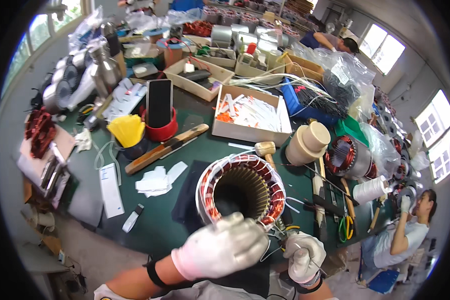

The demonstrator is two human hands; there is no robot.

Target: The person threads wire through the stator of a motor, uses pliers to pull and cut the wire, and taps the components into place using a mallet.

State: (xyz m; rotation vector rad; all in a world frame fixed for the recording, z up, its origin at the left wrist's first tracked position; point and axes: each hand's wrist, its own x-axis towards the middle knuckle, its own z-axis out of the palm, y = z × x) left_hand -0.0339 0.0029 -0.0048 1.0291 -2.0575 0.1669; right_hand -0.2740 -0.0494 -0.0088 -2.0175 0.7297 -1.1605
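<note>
A motor stator (275, 192) stands on the green table in front of me, its copper windings bound with white cord round the top. My left hand (225, 247), in a white glove, grips the stator's near rim with bent fingers. To the right of it, my gloved right hand (305, 257) is closed on a thin, needle-like rod (323, 271). White cord (271, 250) runs loose between the stator and that hand. Pliers (291, 228) lie just beyond my right hand, partly hidden.
Beyond the stator are a wooden mallet (265, 148), a carton of paper strips (252, 112) and stacked beige cylinders (307, 144). Scissors (346, 227) and a white thread spool (370, 190) lie right. A wooden bar (167, 148) lies left. A co-worker (400, 235) sits at right.
</note>
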